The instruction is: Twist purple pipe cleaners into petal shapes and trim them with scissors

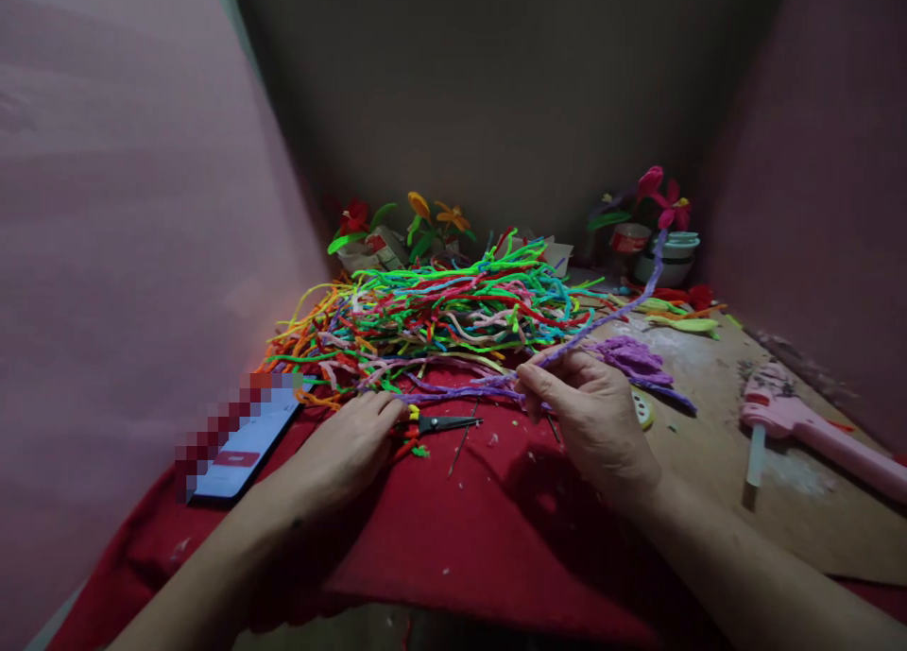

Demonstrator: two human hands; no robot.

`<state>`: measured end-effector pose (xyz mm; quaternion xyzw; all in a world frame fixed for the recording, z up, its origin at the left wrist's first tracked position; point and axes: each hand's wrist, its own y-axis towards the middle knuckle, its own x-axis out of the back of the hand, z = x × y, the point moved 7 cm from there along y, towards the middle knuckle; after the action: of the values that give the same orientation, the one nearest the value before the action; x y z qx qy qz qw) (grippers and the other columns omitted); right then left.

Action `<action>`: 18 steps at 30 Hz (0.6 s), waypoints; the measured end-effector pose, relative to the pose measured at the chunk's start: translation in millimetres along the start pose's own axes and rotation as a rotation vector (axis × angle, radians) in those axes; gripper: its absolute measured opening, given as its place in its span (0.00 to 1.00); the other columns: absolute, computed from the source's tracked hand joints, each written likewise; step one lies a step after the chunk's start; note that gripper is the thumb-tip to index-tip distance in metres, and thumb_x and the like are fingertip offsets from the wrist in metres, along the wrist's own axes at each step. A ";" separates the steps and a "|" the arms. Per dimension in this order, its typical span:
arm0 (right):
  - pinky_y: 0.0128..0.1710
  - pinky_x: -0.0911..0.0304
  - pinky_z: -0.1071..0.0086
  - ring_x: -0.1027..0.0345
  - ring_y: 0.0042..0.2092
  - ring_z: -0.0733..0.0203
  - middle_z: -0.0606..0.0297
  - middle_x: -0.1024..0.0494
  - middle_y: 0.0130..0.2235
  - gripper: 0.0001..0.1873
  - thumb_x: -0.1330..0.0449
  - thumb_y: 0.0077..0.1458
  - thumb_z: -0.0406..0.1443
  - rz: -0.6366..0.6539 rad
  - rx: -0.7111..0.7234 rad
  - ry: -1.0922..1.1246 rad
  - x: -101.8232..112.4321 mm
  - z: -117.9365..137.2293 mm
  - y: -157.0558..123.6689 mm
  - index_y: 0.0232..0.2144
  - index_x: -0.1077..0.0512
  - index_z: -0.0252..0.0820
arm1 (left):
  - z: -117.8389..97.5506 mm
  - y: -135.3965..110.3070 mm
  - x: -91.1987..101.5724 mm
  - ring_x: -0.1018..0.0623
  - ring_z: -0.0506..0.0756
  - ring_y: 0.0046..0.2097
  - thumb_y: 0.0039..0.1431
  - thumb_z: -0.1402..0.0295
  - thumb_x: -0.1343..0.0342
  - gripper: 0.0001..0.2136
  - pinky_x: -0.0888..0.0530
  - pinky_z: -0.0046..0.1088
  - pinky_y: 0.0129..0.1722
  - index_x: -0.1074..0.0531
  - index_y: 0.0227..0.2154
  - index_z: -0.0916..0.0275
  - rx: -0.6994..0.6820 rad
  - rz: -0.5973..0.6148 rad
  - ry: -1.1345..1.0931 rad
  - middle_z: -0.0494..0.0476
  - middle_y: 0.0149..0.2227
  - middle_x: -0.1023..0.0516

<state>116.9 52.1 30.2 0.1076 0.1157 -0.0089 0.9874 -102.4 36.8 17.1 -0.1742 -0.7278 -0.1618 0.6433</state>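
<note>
My right hand (591,415) is closed, pinching a purple pipe cleaner (624,309) between thumb and fingers. One length rises to the upper right; purple strands also run left from the fingers along the near edge of the pile. My left hand (347,448) lies low at the pile's front with its fingers curled, and what they grip is hidden. Right beside its fingertips are small scissors (446,424) with dark blades, their handles partly covered. Behind both hands spreads a heap of multicoloured pipe cleaners (453,311). Purple fuzzy looped pieces (634,360) lie behind my right hand.
A phone (248,448) lies at the left. At the right, a pink glue gun (800,424) with a glue stick rests on a brown board (709,453). Fuzzy flowers (453,216) in small pots stand at the back. Red cloth (453,547) covers the table.
</note>
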 end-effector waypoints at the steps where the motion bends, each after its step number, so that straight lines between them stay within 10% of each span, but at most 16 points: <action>1: 0.20 0.44 0.74 0.39 0.20 0.70 0.68 0.30 0.20 0.09 0.38 0.45 0.38 0.014 -0.016 0.044 -0.6 -2.9 0.9 0.24 0.31 0.37 | 1.5 0.3 -3.8 0.34 0.52 0.32 0.58 0.70 0.59 0.08 0.37 0.28 0.32 0.34 0.31 0.63 0.008 -0.019 0.031 0.57 0.33 0.31; 12: 0.19 0.39 0.74 0.34 0.21 0.67 0.62 0.26 0.24 0.14 0.40 0.47 0.42 0.031 -0.173 0.234 0.9 -19.6 6.0 0.22 0.32 0.35 | 5.9 4.5 9.9 0.33 0.49 0.30 0.56 0.62 0.55 0.10 0.36 0.22 0.29 0.36 0.29 0.64 0.009 0.253 -0.454 0.51 0.28 0.32; 18: 0.17 0.39 0.75 0.35 0.20 0.68 0.62 0.26 0.23 0.14 0.40 0.46 0.42 -0.032 -0.155 0.192 3.4 -16.2 4.7 0.21 0.32 0.34 | 3.7 7.4 10.2 0.30 0.49 0.28 0.53 0.61 0.51 0.10 0.33 0.23 0.27 0.39 0.31 0.62 0.102 -0.003 -0.719 0.50 0.26 0.32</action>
<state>116.7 60.2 15.1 0.0297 0.2118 -0.0052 0.9768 -103.3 45.6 26.8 -0.1865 -0.9148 -0.0545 0.3541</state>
